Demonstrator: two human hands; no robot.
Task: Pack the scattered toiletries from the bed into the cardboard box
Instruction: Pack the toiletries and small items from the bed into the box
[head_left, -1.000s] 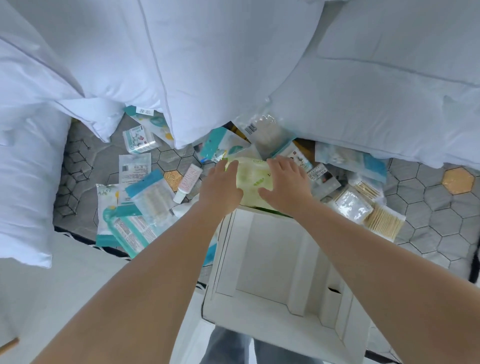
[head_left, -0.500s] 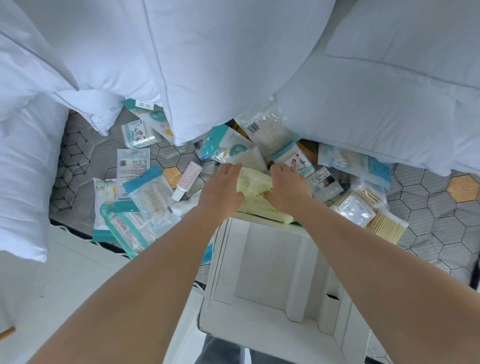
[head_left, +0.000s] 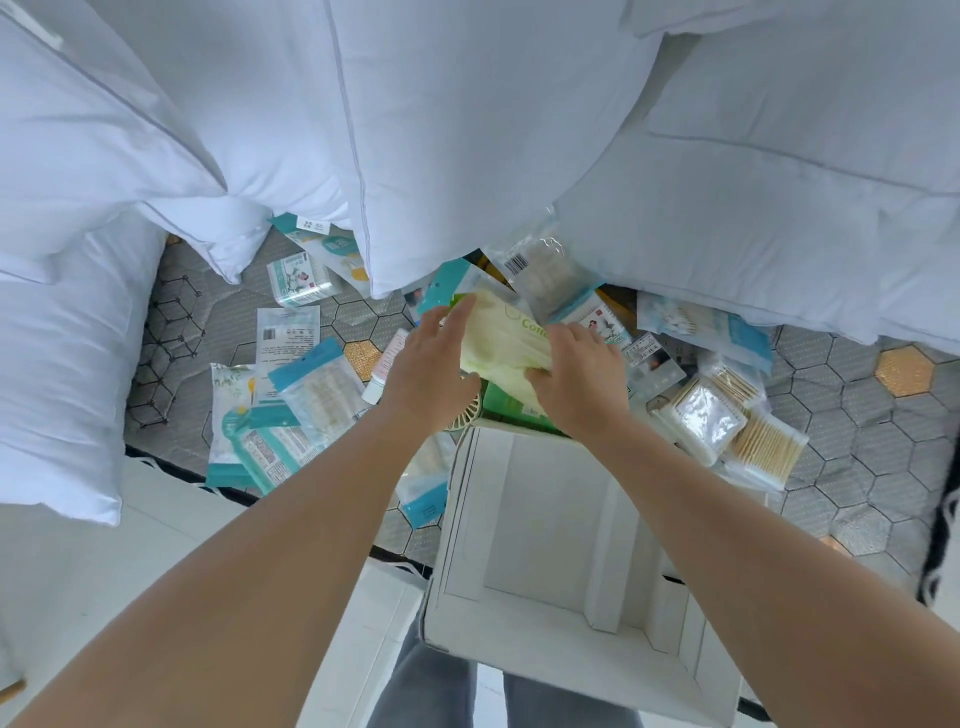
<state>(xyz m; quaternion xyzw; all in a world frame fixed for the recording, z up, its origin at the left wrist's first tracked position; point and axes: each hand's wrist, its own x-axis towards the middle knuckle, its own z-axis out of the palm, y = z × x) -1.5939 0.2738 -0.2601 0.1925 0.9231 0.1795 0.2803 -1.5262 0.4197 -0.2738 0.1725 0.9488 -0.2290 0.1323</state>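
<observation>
A pale green soft pack (head_left: 501, 338) of cotton tissues is held between both hands, raised off the bed just beyond the far rim of the white cardboard box (head_left: 550, 639). My left hand (head_left: 428, 361) grips its left side, and my right hand (head_left: 574, 374) grips its right side and lower edge. The open box stands at the bed's near edge and looks empty inside. A green packet (head_left: 506, 405) and a small round white fan (head_left: 462, 415) lie beneath the lifted pack. Several toiletry packets lie scattered on the grey hexagon-patterned mattress (head_left: 852, 415).
White pillows (head_left: 467, 130) crowd the far side and left of the bed. Teal-topped packets (head_left: 306, 395) lie to the left, cotton swab bags (head_left: 763, 447) and a pad pack (head_left: 701, 421) to the right. A white tube (head_left: 382, 369) lies beside my left hand. White floor shows below left.
Both hands have closed on the pale green pack and lifted it, tilting it up off the pile; the green packet and small fan under it now show.
</observation>
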